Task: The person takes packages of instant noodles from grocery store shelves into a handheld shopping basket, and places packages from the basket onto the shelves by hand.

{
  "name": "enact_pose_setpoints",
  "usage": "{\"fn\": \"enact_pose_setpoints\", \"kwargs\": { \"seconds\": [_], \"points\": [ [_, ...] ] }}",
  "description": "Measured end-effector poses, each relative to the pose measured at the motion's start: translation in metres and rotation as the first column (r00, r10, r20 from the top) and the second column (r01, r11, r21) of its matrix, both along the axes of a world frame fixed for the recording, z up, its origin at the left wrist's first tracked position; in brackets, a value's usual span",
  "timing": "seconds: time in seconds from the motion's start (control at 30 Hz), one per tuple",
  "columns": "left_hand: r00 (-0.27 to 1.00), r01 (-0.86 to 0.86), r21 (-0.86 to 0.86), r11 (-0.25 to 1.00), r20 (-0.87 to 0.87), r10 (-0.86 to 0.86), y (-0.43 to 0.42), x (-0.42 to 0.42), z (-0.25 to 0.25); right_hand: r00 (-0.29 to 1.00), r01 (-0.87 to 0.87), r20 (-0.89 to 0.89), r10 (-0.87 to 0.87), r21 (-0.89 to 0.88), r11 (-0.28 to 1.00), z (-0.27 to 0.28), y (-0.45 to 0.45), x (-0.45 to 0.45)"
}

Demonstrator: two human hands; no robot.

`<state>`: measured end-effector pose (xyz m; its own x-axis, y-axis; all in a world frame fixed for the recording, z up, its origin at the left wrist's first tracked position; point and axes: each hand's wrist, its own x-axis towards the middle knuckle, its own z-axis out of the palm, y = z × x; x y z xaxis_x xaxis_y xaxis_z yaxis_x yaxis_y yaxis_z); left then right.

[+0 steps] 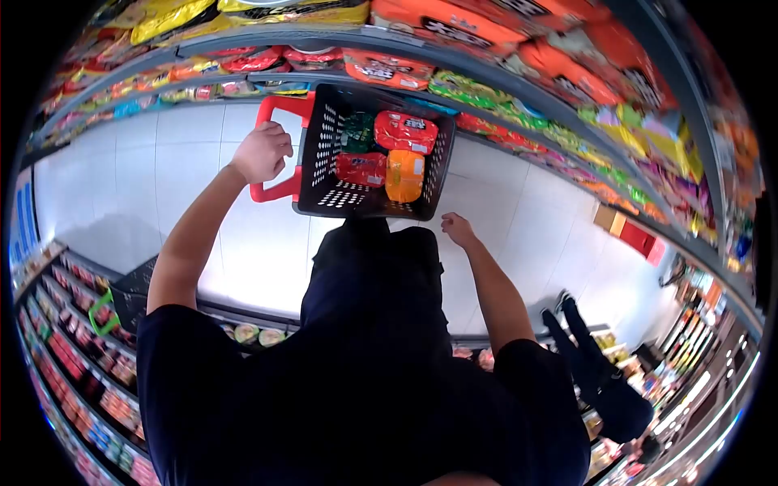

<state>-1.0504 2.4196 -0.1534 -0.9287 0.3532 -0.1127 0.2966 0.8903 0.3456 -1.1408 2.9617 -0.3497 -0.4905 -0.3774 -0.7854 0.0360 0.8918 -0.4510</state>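
Observation:
My left hand (263, 151) is wrapped round the red handle (279, 190) of a black shopping basket (320, 121). Four sides of perforated plastic enclose several packets: a red packet (407, 132), a darker red packet (361, 169), an orange-yellow packet (405, 176) and a dark green packet (357, 132). Just off the basket's near right corner is my right hand (459, 229), its fingers curled in, with no object visible in it. It does not touch the basket.
Shelves with bagged goods (454, 28) run along the front, close to the basket. Pale floor tiles (519, 194) lie below. Another person (600, 364) stands at the right. Behind me are shelves of packaged goods (89, 364) and a black basket with a green handle (104, 314).

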Motion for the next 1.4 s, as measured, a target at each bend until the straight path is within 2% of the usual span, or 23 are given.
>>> {"fn": "enact_pose_setpoints", "kwargs": {
  "seconds": [0.1, 0.17, 0.27, 0.37, 0.4, 0.43, 0.5, 0.57, 0.63, 0.7, 0.8, 0.83, 0.93, 0.97, 1.0, 1.03, 1.1, 1.13, 1.23, 1.3, 1.33, 1.37, 1.4],
  "points": [
    [0.999, -0.036, 0.001, 0.999, -0.017, 0.036, -0.002, -0.001, -0.001, 0.997, -0.081, -0.016, 0.082, 0.033, 0.996, -0.036, -0.018, -0.047],
    [0.998, -0.048, -0.038, 0.998, 0.026, 0.049, -0.004, 0.0, -0.004, 0.964, -0.257, -0.047, 0.26, 0.057, 0.965, -0.061, -0.029, -0.078],
    [0.993, -0.096, -0.056, 0.994, 0.067, 0.1, -0.005, 0.004, -0.012, 0.777, -0.602, -0.163, 0.608, 0.093, 0.793, -0.085, -0.084, -0.119],
    [0.99, -0.123, -0.088, 0.989, 0.065, 0.129, -0.004, 0.002, -0.008, 0.696, -0.676, -0.269, 0.666, 0.065, 0.734, -0.116, -0.135, -0.146],
    [0.99, -0.138, -0.099, 0.985, 0.024, 0.141, -0.002, 0.002, -0.011, 0.644, -0.712, -0.287, 0.709, 0.112, 0.693, -0.142, -0.146, -0.155],
    [0.989, -0.147, -0.116, 0.982, -0.016, 0.146, -0.003, 0.003, -0.014, 0.528, -0.776, -0.257, 0.809, 0.24, 0.583, -0.167, -0.156, -0.165],
    [0.99, -0.141, -0.135, 0.981, -0.035, 0.137, -0.001, 0.008, -0.022, 0.531, -0.741, -0.25, 0.81, 0.326, 0.587, -0.172, -0.181, -0.173],
    [0.989, -0.148, -0.17, 0.974, -0.024, 0.146, -0.002, 0.012, -0.025, 0.495, -0.722, -0.348, 0.796, 0.345, 0.6, -0.203, -0.185, -0.178],
    [0.99, -0.141, -0.225, 0.964, -0.025, 0.139, 0.0, 0.014, -0.026, 0.563, -0.66, -0.27, 0.781, 0.423, 0.621, -0.222, -0.187, -0.177],
    [0.989, -0.144, -0.254, 0.957, -0.055, 0.134, 0.001, 0.016, -0.027, 0.378, -0.676, -0.385, 0.842, 0.507, 0.535, -0.22, -0.187, -0.172],
    [0.989, -0.146, -0.198, 0.969, -0.063, 0.136, 0.005, 0.017, -0.026, 0.358, -0.737, -0.186, 0.915, 0.546, 0.399, -0.228, -0.195, -0.17],
    [0.99, -0.143, -0.202, 0.969, -0.044, 0.137, 0.007, 0.016, -0.025, 0.316, -0.745, -0.256, 0.914, 0.529, 0.406, -0.227, -0.189, -0.168],
    [0.989, -0.148, -0.173, 0.974, -0.035, 0.144, 0.012, 0.016, -0.018, 0.222, -0.744, -0.439, 0.87, 0.5, 0.442, -0.19, -0.183, -0.163],
    [0.989, -0.147, -0.155, 0.977, -0.018, 0.146, 0.014, 0.017, -0.015, 0.254, -0.753, -0.394, 0.883, 0.492, 0.437, -0.161, -0.189, -0.159],
    [0.989, -0.146, -0.14, 0.979, 0.015, 0.149, 0.015, 0.017, -0.011, 0.29, -0.818, -0.398, 0.87, 0.369, 0.442, -0.165, -0.186, -0.159],
    [0.987, -0.148, -0.129, 0.981, 0.043, 0.154, 0.016, 0.018, -0.006, 0.334, -0.845, -0.398, 0.854, 0.276, 0.459, -0.131, -0.194, -0.154],
    [0.991, -0.126, -0.117, 0.985, -0.051, 0.121, 0.018, 0.02, -0.004, 0.234, -0.875, -0.426, 0.874, 0.299, 0.381, -0.079, -0.195, -0.141],
    [0.992, -0.115, -0.125, 0.985, -0.055, 0.109, 0.022, 0.023, 0.001, 0.296, -0.875, -0.414, 0.86, 0.242, 0.418, -0.056, -0.193, -0.133],
    [0.994, -0.112, -0.152, 0.982, -0.016, 0.11, 0.026, 0.027, 0.003, 0.477, -0.793, -0.508, 0.717, 0.103, 0.601, 0.068, -0.192, -0.099],
    [0.989, -0.149, -0.256, 0.955, -0.02, 0.149, 0.03, 0.032, -0.01, 0.672, -0.654, -0.565, 0.479, -0.149, 0.742, 0.144, -0.182, -0.089],
    [0.985, -0.168, -0.274, 0.947, -0.006, 0.173, 0.033, 0.034, -0.01, 0.71, -0.628, -0.586, 0.39, -0.277, 0.727, 0.17, -0.172, -0.089],
    [0.969, -0.247, -0.104, 0.963, -0.027, 0.246, 0.031, 0.041, -0.031, 0.784, -0.551, -0.509, 0.356, -0.306, 0.776, 0.206, -0.163, -0.088],
    [0.948, -0.295, 0.048, 0.954, -0.109, 0.298, 0.05, 0.039, -0.023, 0.853, -0.436, -0.469, 0.229, -0.399, 0.806, 0.24, -0.151, -0.082]
  ]
}}
